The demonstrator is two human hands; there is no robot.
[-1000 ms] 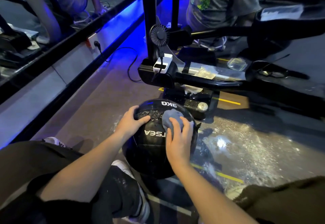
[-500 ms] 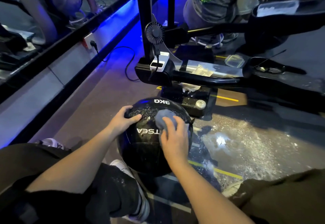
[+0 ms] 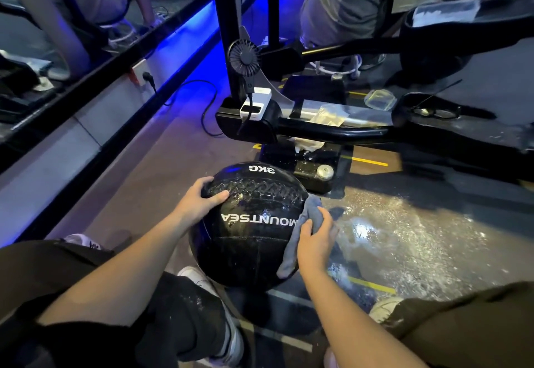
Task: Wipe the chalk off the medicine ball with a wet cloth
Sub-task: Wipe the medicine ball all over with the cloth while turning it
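A black medicine ball (image 3: 251, 237) with white lettering and a "3KG" mark rests on the floor between my knees. Its top is wet and shiny, with pale smears near the stitched seam. My left hand (image 3: 199, 203) grips the ball's upper left side, thumb on top. My right hand (image 3: 315, 240) presses a grey-blue cloth (image 3: 300, 234) flat against the ball's right side; the cloth hangs down along the curve below my palm.
A black machine frame (image 3: 318, 130) with a small fan (image 3: 244, 57) and a white power bank (image 3: 255, 103) stands just beyond the ball. The floor to the right (image 3: 404, 229) is wet and glistening. A cable (image 3: 208, 101) runs along the left wall. Another person (image 3: 361, 0) crouches behind.
My right hand slid the cloth from the ball's top down to its right side. The ball's lettering is now uncovered. My left hand stayed on the upper left.
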